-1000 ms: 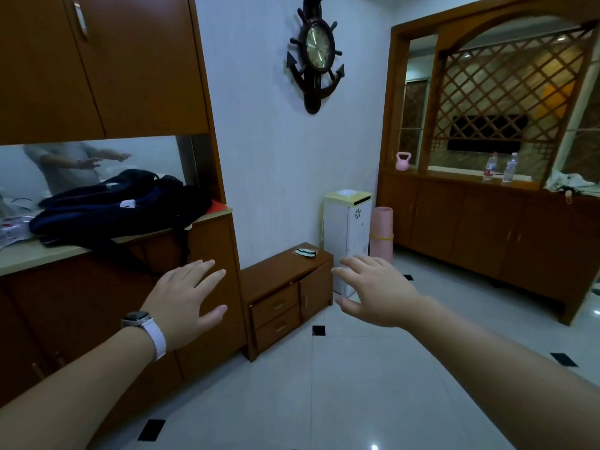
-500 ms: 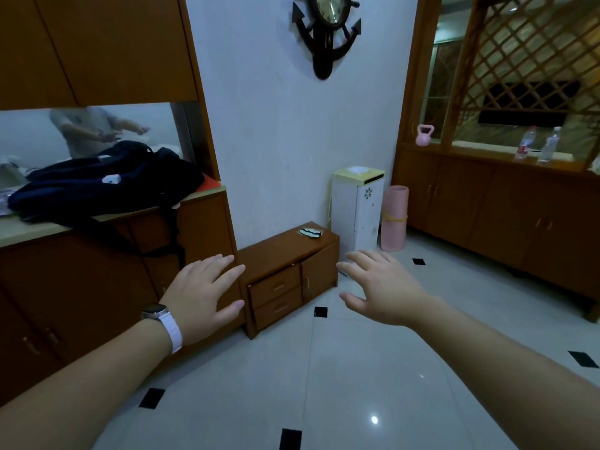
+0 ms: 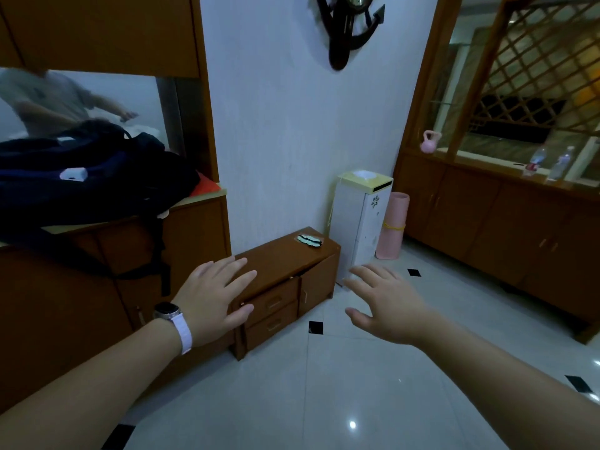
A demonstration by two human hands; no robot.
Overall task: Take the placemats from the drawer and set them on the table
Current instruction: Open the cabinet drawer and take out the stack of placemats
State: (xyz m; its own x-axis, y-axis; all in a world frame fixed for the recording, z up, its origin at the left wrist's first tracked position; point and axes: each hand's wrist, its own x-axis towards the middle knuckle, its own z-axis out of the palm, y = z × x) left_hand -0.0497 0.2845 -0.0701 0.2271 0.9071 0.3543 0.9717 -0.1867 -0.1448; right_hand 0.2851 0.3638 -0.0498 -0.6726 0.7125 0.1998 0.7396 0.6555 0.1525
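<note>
One room: white wall [image 3: 292, 141] ahead, shiny pale floor [image 3: 357, 368] with small black tiles [image 3: 315, 327].
Tall cupboard [image 3: 97, 27]: brown wood, on the left, with a pale counter [image 3: 207, 194] part way up.
Long cabinet [image 3: 487, 216]: brown, along the right side, with criss-cross wood above it.
Room to move: a wide strip of floor runs between the low cabinet and the long cabinet.
Dark bag [image 3: 97, 177]: lies on the counter, and its strap hangs down over the front edge.
Low cabinet [image 3: 276, 258]: stands against the wall, just beside the tall cupboard; its front corner is near a black tile.
Drawers [image 3: 276, 302]: two, one above the other, in the low cabinet's left half, both closed.
Placemats: cannot tell where they are.
White box [image 3: 360, 216]: stands upright just beside the low cabinet's right end.
Pink roll [image 3: 394, 228]: stands upright just beside the white box.
Left hand [image 3: 214, 297]: held out in front of the low cabinet's left end, fingers [image 3: 240, 264] spread and straight, holding nothing.
Right hand [image 3: 389, 306]: held out over the floor, fingers [image 3: 367, 271] spread, holding nothing.
Clock [image 3: 347, 27]: dark, high on the wall.
Watch [image 3: 167, 311]: on the left wrist, with a pale band.
Small flat thing [image 3: 310, 240]: lies on top of the low cabinet, near its right end.
</note>
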